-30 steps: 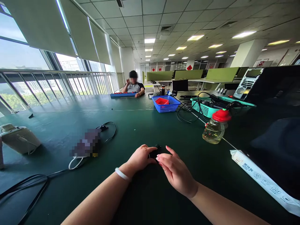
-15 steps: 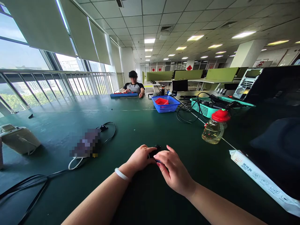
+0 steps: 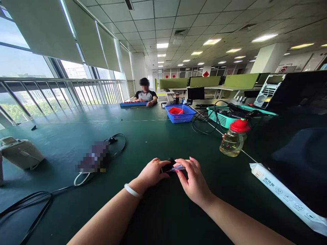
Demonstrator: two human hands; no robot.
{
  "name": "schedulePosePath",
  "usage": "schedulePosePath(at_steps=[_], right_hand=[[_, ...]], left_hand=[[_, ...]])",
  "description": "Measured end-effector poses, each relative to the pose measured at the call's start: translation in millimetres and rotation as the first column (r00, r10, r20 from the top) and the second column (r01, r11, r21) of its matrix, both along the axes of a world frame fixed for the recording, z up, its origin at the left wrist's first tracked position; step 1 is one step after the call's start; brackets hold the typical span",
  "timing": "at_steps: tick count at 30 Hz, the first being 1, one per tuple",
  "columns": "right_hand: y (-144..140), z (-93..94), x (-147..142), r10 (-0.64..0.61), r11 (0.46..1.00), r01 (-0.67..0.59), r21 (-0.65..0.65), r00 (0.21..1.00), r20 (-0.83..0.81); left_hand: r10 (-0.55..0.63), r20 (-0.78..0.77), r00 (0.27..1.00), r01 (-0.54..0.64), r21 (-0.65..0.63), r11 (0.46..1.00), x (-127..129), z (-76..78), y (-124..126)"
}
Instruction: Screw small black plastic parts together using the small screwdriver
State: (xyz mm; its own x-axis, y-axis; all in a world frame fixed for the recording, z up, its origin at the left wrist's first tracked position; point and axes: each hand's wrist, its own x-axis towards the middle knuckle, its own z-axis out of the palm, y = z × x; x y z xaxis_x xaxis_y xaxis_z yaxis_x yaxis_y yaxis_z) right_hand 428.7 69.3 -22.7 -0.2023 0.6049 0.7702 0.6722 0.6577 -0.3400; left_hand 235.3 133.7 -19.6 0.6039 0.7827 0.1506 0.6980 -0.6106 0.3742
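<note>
My left hand (image 3: pixel 152 172), with a white band at the wrist, grips a small black object (image 3: pixel 169 165) low over the table between thumb and fingers. Its kind is not clear, as the fingers cover much of it. In my right hand (image 3: pixel 192 175) is a small screwdriver (image 3: pixel 179 167) with a see-through, purplish handle, pinched between thumb and fingertips. The screwdriver lies nearly level and its shaft points left, to the black object. Whether the tip touches it is too small to tell.
On the dark green table (image 3: pixel 143 132) are a blue basket (image 3: pixel 181 117), a teal basket (image 3: pixel 222 119) of cables, a red-lidded bottle (image 3: pixel 233 141), a long white package (image 3: pixel 283 197), a beige container (image 3: pixel 21 151) and cables at left. Across the table sits a person (image 3: pixel 145 93).
My right hand has shifted slightly right and turned, so the screwdriver handle now shows. My left hand stays with the black object. The person opposite has moved their arms a little.
</note>
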Motion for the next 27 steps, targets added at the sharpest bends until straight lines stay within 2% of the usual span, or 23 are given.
schedulePosePath(at_steps=[11, 23, 27], right_hand=[[7.3, -7.4, 4.2, -0.088, 0.996, 0.088, -0.004, 0.994, -0.065], [6.5, -4.5, 3.8, -0.081, 0.997, 0.081, 0.001, 0.993, -0.080], [0.6, -0.1, 3.2, -0.056, 0.997, 0.061, 0.051, 0.995, -0.082]], left_hand=[[0.021, -0.021, 1.000, -0.022, -0.012, 1.000, 1.7, 5.8, -2.7], [0.007, -0.018, 1.000, -0.007, 0.003, 1.000, 1.2, 5.8, -3.3], [0.008, -0.012, 1.000, -0.008, -0.005, 1.000, 1.2, 5.1, -2.6]])
